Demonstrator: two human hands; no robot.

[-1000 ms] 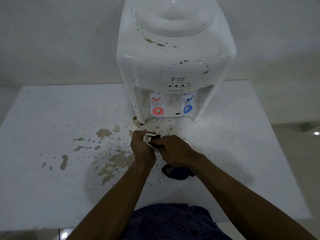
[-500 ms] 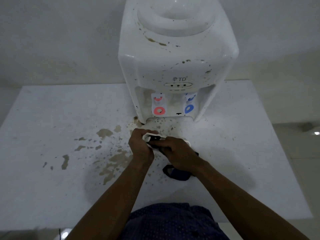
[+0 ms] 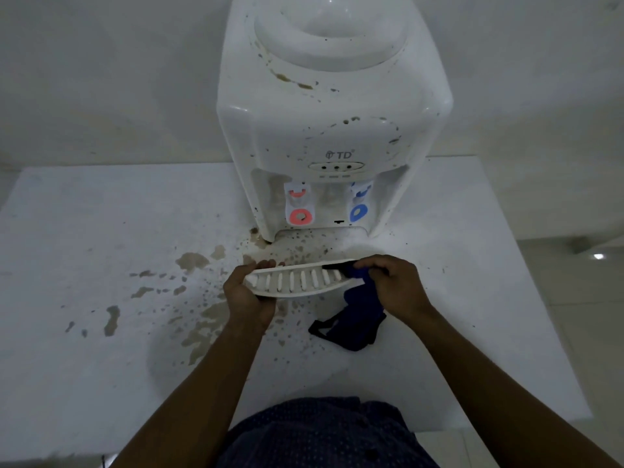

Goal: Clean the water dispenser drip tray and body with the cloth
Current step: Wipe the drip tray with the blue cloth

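A white water dispenser [image 3: 332, 130] with brown stains stands at the back of the white table; it has a red tap [image 3: 300, 216] and a blue tap [image 3: 358, 211]. In front of it my left hand [image 3: 248, 295] grips the left end of the white slotted drip tray [image 3: 297, 280], held off the table with its grille facing me. My right hand [image 3: 395, 285] holds a dark blue cloth [image 3: 353, 319] against the tray's right end. The rest of the cloth hangs down onto the table.
The white table [image 3: 84, 248] carries brown stain patches [image 3: 192, 261] left of the dispenser and splatter beneath the tray. The table's right edge drops to a tiled floor [image 3: 574, 265]. A wall stands close behind the dispenser.
My right hand slid with the cloth from the tray's left end to its right end. The slotted grille, hidden before under both hands, now shows.
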